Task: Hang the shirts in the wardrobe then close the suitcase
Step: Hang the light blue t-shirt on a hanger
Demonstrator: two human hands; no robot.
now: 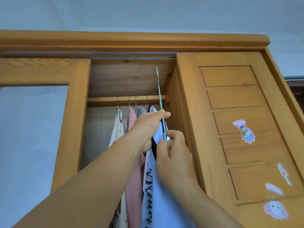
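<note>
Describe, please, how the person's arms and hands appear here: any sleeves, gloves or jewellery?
Both forearms are bare as far as the frame shows, with no sleeves in view. The left hand and the right hand wear no gloves, and no rings, watch or bracelets are visible.

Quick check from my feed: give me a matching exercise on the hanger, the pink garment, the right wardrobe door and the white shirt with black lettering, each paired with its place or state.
Column one:
1. teal hanger
2. pink garment
3. right wardrobe door
4. white shirt with black lettering

Column two:
A. carries cartoon stickers
B. hangs from the rail on a metal hook
C. hook held above the rail, not yet on it, gripped by left hand and right hand
D. draped below both hands

Pairs: 1-C, 2-B, 3-A, 4-D
</note>
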